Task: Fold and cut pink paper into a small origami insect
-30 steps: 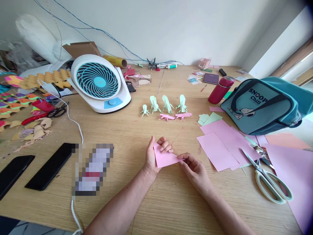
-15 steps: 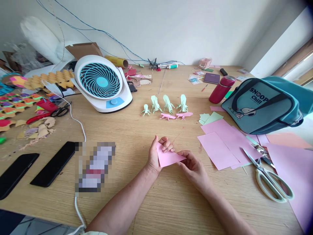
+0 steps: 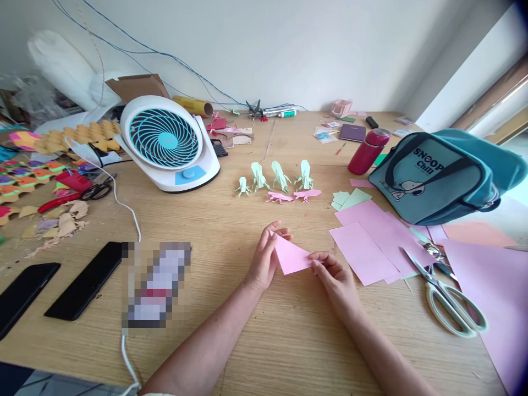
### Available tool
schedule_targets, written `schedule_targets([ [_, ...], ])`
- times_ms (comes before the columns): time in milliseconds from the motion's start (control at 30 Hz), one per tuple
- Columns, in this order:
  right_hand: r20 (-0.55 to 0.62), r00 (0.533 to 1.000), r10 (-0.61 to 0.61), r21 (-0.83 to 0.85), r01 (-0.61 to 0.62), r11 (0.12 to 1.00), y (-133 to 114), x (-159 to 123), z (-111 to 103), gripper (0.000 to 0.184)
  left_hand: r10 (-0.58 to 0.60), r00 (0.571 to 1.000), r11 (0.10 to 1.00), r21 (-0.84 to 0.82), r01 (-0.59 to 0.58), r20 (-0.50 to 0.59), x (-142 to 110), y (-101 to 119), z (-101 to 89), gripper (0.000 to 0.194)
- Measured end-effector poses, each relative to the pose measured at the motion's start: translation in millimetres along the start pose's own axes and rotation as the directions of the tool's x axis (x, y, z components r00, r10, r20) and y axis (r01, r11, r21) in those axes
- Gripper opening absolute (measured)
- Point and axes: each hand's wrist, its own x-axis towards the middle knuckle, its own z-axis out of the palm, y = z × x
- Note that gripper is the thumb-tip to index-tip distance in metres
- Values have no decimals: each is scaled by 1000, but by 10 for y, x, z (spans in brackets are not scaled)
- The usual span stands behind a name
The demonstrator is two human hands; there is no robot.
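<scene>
A folded piece of pink paper (image 3: pixel 292 256), roughly triangular, is held up over the table between both hands. My right hand (image 3: pixel 336 280) pinches its right corner between thumb and fingers. At the upper left corner, my left hand (image 3: pixel 264 258) grips it with the thumb near the edge, while the other fingers reach partly behind the sheet. Beyond the hands stand several light green folded-paper insects (image 3: pixel 279 176). In front of them lie two pink folded-paper insects (image 3: pixel 307 195).
Pink paper sheets (image 3: pixel 363 253) and scissors (image 3: pixel 447 302) lie to the right, beside a teal bag (image 3: pixel 445 176) and a red flask (image 3: pixel 368 151). A white fan (image 3: pixel 169 140) stands at back left. Black phone-like slabs (image 3: pixel 84 280) and a white cable (image 3: pixel 131 212) lie on the left.
The pink paper has turned in the hands and shifted slightly. My left fingers have loosened from their curl and straightened. My right hand still pinches the right corner. The view has shifted slightly.
</scene>
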Motion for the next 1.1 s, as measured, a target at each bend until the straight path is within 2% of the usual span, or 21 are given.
schedule_targets([
  [133, -58, 998, 32, 24, -31, 999, 28, 62, -210, 27, -14, 995, 994, 111, 2, 102, -39, 23, 28, 67],
  [233, -78, 994, 73, 40, -70, 997, 57, 112, -347, 27, -1, 981, 988, 152, -28, 193, -70, -3, 51, 73],
  [333, -79, 993, 82, 54, -78, 996, 61, 153, -425, 25, 2, 957, 949, 302, -93, 291, -76, -59, 32, 59],
  [433, -65, 994, 88, 63, -84, 994, 49, 171, -452, 25, -25, 931, 867, 471, -161, 364, -59, -121, -28, 43],
  [667, -16, 998, 65, -3, -65, 998, 12, 154, -426, 23, 66, 927, 740, 605, -294, 370, -23, -184, -122, 25],
  [833, 13, 999, 45, -48, -44, 998, -1, 140, -410, 24, 44, 924, 734, 615, -288, 380, -38, -146, -110, 32],
  [1000, -18, 998, 53, -71, -54, 996, 3, 139, -419, 25, 46, 912, 635, 692, -342, 408, -76, -79, -72, 31],
  [1100, -8, 999, 48, -66, -48, 997, 12, 142, -418, 25, 28, 899, 622, 696, -358, 437, -85, -74, -68, 33],
])
